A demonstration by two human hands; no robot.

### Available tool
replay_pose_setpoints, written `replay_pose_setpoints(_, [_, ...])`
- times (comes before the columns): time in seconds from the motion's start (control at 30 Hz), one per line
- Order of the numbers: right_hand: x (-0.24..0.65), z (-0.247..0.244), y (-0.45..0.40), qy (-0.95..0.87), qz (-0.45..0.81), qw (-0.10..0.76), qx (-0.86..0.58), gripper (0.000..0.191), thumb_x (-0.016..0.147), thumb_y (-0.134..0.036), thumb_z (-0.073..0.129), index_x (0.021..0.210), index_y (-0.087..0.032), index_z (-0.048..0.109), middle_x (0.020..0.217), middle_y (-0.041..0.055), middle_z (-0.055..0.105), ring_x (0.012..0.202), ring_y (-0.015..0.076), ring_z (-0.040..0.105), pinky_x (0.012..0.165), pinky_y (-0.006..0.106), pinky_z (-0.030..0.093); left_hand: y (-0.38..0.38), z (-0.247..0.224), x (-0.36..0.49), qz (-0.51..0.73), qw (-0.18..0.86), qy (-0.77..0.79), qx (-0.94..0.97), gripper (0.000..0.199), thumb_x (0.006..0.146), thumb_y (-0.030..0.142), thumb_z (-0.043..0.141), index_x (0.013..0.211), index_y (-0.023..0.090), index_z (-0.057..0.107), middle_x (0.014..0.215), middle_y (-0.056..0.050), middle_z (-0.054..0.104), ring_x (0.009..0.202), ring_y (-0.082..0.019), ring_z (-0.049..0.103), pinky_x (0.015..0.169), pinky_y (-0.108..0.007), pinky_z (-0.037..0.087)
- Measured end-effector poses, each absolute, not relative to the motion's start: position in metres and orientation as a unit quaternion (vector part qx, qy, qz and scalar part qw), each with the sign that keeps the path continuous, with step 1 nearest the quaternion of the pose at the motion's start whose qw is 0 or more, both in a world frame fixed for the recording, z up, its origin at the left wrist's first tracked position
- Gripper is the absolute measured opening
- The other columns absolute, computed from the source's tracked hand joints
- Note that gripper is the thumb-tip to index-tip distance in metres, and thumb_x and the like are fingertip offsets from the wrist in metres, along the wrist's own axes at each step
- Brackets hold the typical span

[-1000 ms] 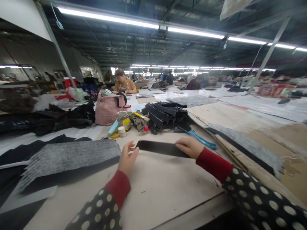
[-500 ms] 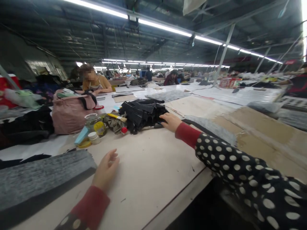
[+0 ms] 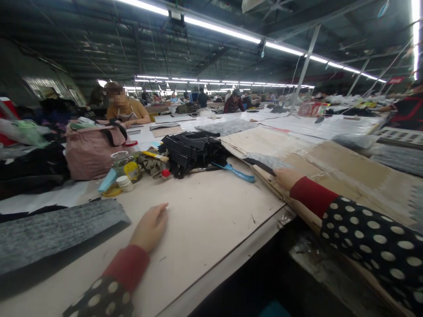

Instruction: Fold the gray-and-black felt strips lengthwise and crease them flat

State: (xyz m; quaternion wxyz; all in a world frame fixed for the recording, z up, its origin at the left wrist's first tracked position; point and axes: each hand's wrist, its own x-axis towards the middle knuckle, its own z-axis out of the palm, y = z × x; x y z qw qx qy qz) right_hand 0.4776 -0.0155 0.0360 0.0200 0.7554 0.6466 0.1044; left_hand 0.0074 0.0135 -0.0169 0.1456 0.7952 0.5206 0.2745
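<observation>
My right hand is at the near end of a grey fabric piece with a black edge strip, its fingers closed on that end. The piece lies over the brown cardboard sheets at the right. My left hand is over the pale tabletop with its fingers stretched out, and it holds nothing. A longer grey fabric piece with a dark border is to its left. Between the hands, farther back, is a pile of black fabric pieces. A blue long-handled tool lies beside the pile; its kind is unclear.
A glass jar, a white-lidded pot and a yellow-handled brush stand or lie left of the pile. Behind them sits a pink bag. Cardboard sheets cover the right side. A co-worker works across the table.
My right hand has left the black pile and moved right to the grey fabric piece. The blue tool now shows beside the pile. My left hand has shifted slightly, its fingers straighter.
</observation>
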Motion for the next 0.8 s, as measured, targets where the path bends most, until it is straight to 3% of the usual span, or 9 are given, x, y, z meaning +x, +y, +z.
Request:
replay_pose_setpoints(0.13, [0.465,0.035,-0.006,0.623,0.109,0.025,0.774,0.021,0.075,-0.019,0.045,0.087,-0.011,0.06,0.08,0.0141,0.06,0.077,0.0265,0.058,0.067,0.038,0.041,0.011,-0.018,0.007,0.26,0.137,0.515,0.805,0.037,0.074,0.03,0.039,0.108,0.016,0.047,0.097,-0.008,0.055,0.091,-0.021,0.052,0.085,-0.039,0.042])
replay_pose_setpoints(0.27, [0.464,0.041,0.006,0.614,0.135,0.035,0.777,0.021,0.074,-0.021,0.048,0.087,-0.011,0.061,0.087,0.0158,0.06,0.086,0.0272,0.055,0.071,0.037,0.04,0.01,-0.018,0.008,0.254,0.127,0.511,0.811,0.037,0.075,0.027,0.038,0.108,0.015,0.047,0.097,-0.009,0.055,0.09,-0.02,0.051,0.085,-0.038,0.041])
replay_pose_setpoints(0.5, [0.477,0.057,0.027,0.593,0.148,-0.023,0.791,0.037,0.084,-0.03,0.031,0.096,-0.012,0.061,0.094,0.0147,0.058,0.085,0.0218,0.053,0.069,0.031,0.038,0.008,-0.017,0.009,0.265,0.108,0.511,0.811,0.033,0.075,0.026,0.039,0.103,0.015,0.052,0.095,-0.008,0.057,0.088,-0.02,0.052,0.083,-0.036,0.042])
replay_pose_setpoints(0.67, [0.445,0.083,0.016,0.625,0.227,-0.171,0.727,0.044,0.086,-0.035,0.026,0.091,-0.013,0.063,0.082,0.0111,0.057,0.08,0.0191,0.051,0.071,0.028,0.037,0.007,-0.016,0.012,0.265,0.085,0.502,0.819,0.03,0.076,0.023,0.04,0.101,0.016,0.053,0.094,-0.007,0.058,0.087,-0.02,0.052,0.081,-0.036,0.042])
replay_pose_setpoints(0.77, [0.382,0.081,0.008,0.704,0.282,-0.252,0.602,0.039,0.086,-0.033,0.03,0.109,-0.015,0.055,0.087,0.0095,0.056,0.083,0.0195,0.048,0.075,0.03,0.036,0.006,-0.015,0.014,0.259,0.071,0.497,0.825,0.028,0.077,0.021,0.04,0.1,0.016,0.054,0.095,-0.007,0.058,0.087,-0.019,0.051,0.081,-0.036,0.041])
replay_pose_setpoints(0.8, [0.357,0.075,0.007,0.747,0.274,-0.241,0.556,0.039,0.086,-0.03,0.031,0.116,-0.015,0.05,0.089,0.0095,0.055,0.084,0.0191,0.047,0.076,0.029,0.036,0.006,-0.015,0.015,0.256,0.067,0.497,0.827,0.028,0.077,0.02,0.04,0.101,0.016,0.054,0.096,-0.007,0.057,0.088,-0.019,0.051,0.082,-0.036,0.041])
